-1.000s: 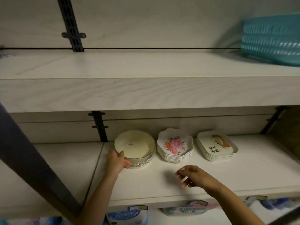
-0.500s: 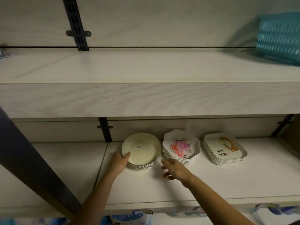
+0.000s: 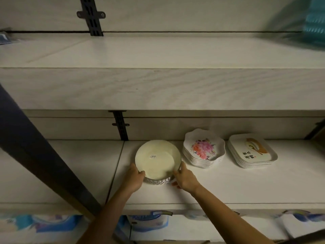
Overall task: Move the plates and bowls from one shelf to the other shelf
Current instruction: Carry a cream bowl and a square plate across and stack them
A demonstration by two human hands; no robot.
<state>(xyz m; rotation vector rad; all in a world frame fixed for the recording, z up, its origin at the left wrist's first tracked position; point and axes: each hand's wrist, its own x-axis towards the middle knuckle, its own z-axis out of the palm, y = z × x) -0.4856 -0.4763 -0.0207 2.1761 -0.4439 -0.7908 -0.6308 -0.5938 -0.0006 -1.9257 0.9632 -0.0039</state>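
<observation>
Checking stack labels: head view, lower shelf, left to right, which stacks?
bowls → floral plates → square plates. The left hand and right hand grip the bowls on either side, so they are left out of the order.

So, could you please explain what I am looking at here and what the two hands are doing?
There is no machine here. A person wears a camera on the head, so this one picture looks forward and down at their own bare arms. They face white shelves. On the lower shelf stand three stacks: cream bowls, flowered plates and square plates. The left hand and the right hand grip the bowls from either side, thumbs on the top rim. On the upper shelf a teal basket sits at the far right, blurred.
</observation>
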